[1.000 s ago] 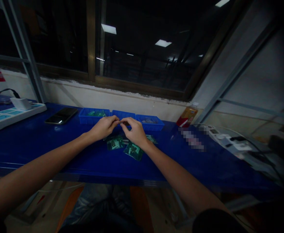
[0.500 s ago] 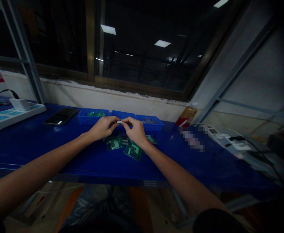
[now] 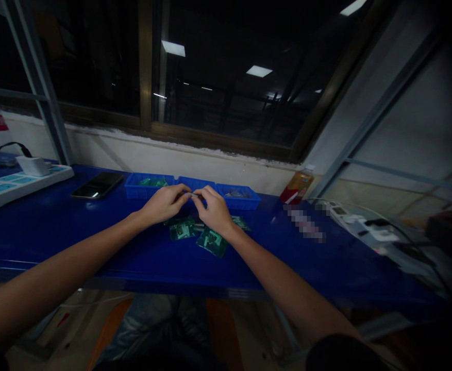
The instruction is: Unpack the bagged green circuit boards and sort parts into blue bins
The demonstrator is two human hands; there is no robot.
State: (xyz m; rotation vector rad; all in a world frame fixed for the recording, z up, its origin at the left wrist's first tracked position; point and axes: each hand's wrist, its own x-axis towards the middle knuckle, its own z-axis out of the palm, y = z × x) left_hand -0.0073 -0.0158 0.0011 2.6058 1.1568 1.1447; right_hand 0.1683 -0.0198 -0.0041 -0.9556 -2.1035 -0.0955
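Observation:
Between my two hands is a small pale rod-like piece point(image 3: 194, 195), mostly covered by fingertips. My left hand point(image 3: 166, 202) pinches its left end, thumb and forefinger closed. From the other side my right hand point(image 3: 215, 208) grips it in the same way. Below the hands, on the blue table, lie several small green packets; one packet point(image 3: 182, 228) is under the gap between the hands and another packet point(image 3: 212, 241) is by my right wrist. Their contents are too small to name.
Behind my hands stand a blue bin with green packets point(image 3: 149, 189), a middle blue bin point(image 3: 195, 181) and a right blue bin point(image 3: 245, 201). A phone point(image 3: 97, 185) and a power strip point(image 3: 24, 186) lie left. A drink bottle point(image 3: 297, 186) and another power strip point(image 3: 365, 226) are right.
Less of the pale piece shows between the fingertips, which have drawn slightly around it. Both hands stay in nearly the same place over the table.

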